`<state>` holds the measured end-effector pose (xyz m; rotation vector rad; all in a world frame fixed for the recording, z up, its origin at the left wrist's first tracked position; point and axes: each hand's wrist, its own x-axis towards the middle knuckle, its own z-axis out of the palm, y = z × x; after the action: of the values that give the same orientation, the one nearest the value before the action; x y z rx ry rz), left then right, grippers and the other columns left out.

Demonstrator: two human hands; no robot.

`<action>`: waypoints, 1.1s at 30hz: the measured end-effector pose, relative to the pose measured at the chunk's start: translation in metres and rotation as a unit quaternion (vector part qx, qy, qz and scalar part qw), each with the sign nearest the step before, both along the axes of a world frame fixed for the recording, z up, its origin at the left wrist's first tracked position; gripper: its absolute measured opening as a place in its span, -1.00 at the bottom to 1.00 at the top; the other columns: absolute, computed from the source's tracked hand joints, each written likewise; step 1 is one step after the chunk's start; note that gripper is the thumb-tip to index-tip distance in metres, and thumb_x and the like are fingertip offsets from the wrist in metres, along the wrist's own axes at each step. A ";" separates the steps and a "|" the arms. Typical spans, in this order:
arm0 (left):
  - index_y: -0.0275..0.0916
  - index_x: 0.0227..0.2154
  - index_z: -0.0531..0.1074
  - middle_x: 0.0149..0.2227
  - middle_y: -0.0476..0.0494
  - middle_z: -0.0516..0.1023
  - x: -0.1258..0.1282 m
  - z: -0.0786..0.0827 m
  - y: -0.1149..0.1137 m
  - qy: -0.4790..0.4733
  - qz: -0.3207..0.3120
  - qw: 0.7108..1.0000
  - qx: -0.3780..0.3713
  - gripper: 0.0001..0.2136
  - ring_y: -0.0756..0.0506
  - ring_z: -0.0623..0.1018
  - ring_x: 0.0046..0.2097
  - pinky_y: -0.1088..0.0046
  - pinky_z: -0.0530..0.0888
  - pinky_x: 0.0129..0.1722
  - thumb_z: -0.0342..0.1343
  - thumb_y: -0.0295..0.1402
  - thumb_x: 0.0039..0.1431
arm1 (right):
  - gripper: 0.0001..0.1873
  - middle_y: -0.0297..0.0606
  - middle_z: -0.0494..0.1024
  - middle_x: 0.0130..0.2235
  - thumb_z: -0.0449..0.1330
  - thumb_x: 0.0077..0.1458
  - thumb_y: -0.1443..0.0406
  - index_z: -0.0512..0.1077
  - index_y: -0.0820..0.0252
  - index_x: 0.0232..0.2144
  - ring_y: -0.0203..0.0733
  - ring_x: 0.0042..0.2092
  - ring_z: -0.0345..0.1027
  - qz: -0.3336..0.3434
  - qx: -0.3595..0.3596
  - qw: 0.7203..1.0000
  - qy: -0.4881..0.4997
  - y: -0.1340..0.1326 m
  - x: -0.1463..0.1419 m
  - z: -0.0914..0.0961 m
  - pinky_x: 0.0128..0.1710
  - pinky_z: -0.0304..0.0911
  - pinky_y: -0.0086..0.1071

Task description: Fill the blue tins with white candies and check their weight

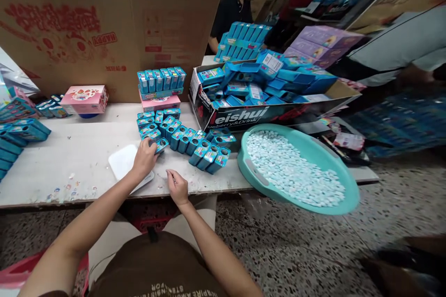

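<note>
My left hand (145,155) is closed with its fingertips on a small blue candy box (161,145) at the near edge of a cluster. A white flat scale-like tray (122,160) lies partly under that wrist. My right hand (178,188) is curled near the table's front edge; whatever is in its fingers, if anything, is hidden. Beyond both hands stand several open-topped blue boxes (178,137), with round dark openings, and another row of blue boxes (210,157) to the right. Pale blue candies fill a turquoise basin (352,195) at the right.
A black carton (240,118) heaped with blue boxes stands behind the basin. Against a large cardboard sheet (167,28) sit a pink box (85,98) and a stacked blue display pack (162,81). More blue packs (24,132) lie far left. A person (230,14) is behind the carton.
</note>
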<state>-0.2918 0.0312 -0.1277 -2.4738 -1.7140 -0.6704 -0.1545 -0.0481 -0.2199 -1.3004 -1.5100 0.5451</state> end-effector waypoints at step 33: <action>-0.16 -0.12 0.19 -0.10 -0.14 0.41 -0.108 0.028 -0.058 -0.277 0.164 0.947 -0.014 -0.47 -0.13 0.46 -0.05 0.27 0.42 -0.05 0.27 -0.18 -0.15 | -0.71 -0.17 0.60 -0.25 0.02 0.18 0.20 0.50 0.18 -0.26 -0.15 -0.21 0.48 -0.015 -0.032 0.999 0.014 -0.005 0.003 -0.004 -0.16 0.35 -0.32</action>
<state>-0.3999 -0.0273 -0.0994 -2.0460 -2.2482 -1.3965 -0.1520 -0.0526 -0.2239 -1.3571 -1.4595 0.5943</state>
